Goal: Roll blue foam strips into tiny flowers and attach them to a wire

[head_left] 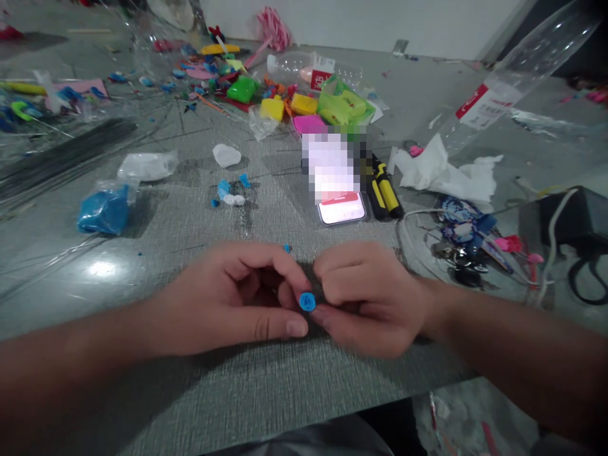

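Observation:
My left hand point(237, 297) and my right hand point(365, 297) meet near the front edge of the grey table point(199, 380). Between their fingertips sits a small round blue clay piece point(307, 301), shaped like a rolled flower. Both hands have their fingers curled and pinched onto it, the left thumb lying under it. A tiny blue crumb point(287, 247) lies just beyond the left fingers.
A phone point(338, 183) lies beyond my hands beside a yellow-black tool point(384, 190). Blue and white clay bits point(230, 193), a blue clay bag point(105, 212), crumpled tissue point(441, 171), keys and cables point(465, 247) and coloured clay packs point(304, 104) lie scattered. Thin wires point(57, 158) lie at left.

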Action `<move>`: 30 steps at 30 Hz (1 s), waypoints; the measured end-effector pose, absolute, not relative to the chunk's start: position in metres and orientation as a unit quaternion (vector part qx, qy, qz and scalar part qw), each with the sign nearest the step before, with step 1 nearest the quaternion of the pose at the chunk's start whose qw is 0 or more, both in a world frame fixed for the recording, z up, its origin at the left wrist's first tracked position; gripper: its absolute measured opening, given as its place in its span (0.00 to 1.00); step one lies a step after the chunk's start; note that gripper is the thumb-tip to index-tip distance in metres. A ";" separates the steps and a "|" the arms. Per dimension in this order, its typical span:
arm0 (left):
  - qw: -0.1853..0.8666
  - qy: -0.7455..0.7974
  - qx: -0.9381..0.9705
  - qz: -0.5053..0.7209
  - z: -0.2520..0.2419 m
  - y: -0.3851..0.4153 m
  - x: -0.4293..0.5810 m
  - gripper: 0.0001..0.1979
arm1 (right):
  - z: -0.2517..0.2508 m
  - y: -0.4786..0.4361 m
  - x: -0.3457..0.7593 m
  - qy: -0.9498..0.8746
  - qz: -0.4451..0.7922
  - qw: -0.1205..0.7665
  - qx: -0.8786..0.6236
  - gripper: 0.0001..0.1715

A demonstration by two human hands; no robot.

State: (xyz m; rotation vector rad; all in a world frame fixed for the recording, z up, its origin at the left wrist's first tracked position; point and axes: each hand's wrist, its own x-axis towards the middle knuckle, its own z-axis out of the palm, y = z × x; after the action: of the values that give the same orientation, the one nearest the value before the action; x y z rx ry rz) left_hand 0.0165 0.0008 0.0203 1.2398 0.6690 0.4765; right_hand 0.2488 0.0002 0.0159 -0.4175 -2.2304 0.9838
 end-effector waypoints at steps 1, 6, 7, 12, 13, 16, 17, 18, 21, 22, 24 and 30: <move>0.737 0.304 0.561 0.223 0.020 0.001 0.017 0.11 | 0.016 0.000 0.249 -0.853 0.378 0.324 -0.159 0.23; 0.756 0.285 0.541 0.233 0.019 0.001 0.018 0.08 | 0.017 0.000 0.251 -0.858 0.389 0.302 -0.146 0.22; 0.759 0.282 0.539 0.234 0.019 0.000 0.018 0.08 | 0.017 0.000 0.251 -0.859 0.389 0.301 -0.140 0.22; 0.772 0.249 0.529 0.248 0.016 0.000 0.017 0.11 | 0.012 -0.001 0.249 -0.854 0.378 0.332 -0.135 0.24; 0.778 0.244 0.525 0.246 0.016 0.000 0.017 0.11 | 0.011 -0.001 0.249 -0.853 0.375 0.336 -0.138 0.24; 0.797 0.233 0.509 0.228 0.017 0.000 0.017 0.11 | 0.011 -0.001 0.248 -0.855 0.368 0.337 -0.140 0.24; 0.803 0.232 0.503 0.221 0.018 0.001 0.017 0.11 | 0.011 -0.001 0.247 -0.858 0.364 0.335 -0.141 0.25; 0.809 0.232 0.496 0.215 0.018 0.001 0.017 0.12 | 0.011 0.000 0.247 -0.861 0.358 0.333 -0.141 0.25; 0.823 0.237 0.474 0.205 0.019 0.001 0.018 0.13 | 0.012 0.000 0.248 -0.870 0.334 0.332 -0.143 0.25; 0.825 0.239 0.470 0.204 0.019 0.001 0.017 0.13 | 0.013 0.000 0.248 -0.874 0.324 0.332 -0.144 0.25; 0.822 0.244 0.471 0.205 0.019 0.002 0.017 0.15 | 0.013 -0.001 0.248 -0.880 0.306 0.332 -0.147 0.24; 0.803 0.254 0.500 0.203 0.020 0.004 0.017 0.13 | 0.014 -0.001 0.249 -0.880 0.318 0.323 -0.143 0.25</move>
State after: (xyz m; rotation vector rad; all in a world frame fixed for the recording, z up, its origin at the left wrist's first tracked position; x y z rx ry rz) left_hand 0.0166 0.0040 0.0203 1.0707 0.5443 0.4349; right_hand 0.2492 -0.0010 0.0135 -0.3755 -2.3096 0.8340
